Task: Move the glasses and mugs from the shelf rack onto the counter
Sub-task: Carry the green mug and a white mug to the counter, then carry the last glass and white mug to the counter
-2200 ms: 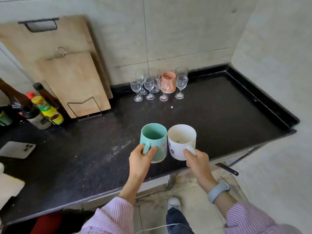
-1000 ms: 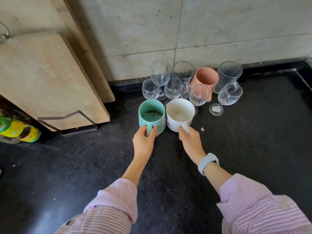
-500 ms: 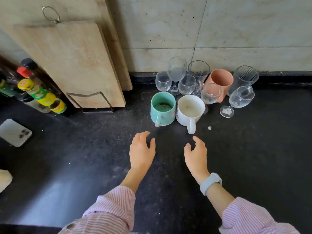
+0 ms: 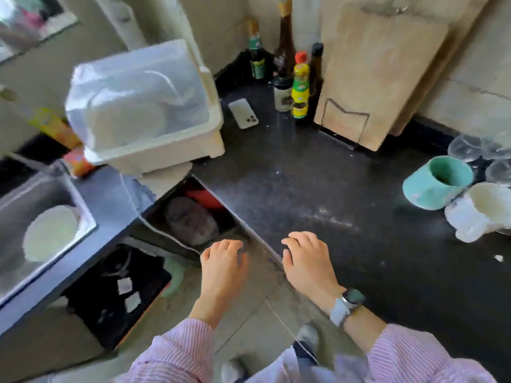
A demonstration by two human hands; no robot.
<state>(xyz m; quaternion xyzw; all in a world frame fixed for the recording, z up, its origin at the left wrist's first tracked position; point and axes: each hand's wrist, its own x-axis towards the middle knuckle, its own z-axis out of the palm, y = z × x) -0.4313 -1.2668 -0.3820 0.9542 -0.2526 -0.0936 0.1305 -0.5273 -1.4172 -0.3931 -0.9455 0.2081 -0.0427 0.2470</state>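
Fingers loosely curled, empty: left hand and right hand hover palm-down, lower centre. Released teal mug, white mug now far right on counter.

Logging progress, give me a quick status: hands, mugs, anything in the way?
Left hand and right hand empty, open. Teal mug and white mug on the counter beside the glasses. Nothing blocking.

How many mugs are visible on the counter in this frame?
2. The teal mug stands at the right on the black counter; the white mug is beside it, cut by the frame edge. Others may lie out of frame.
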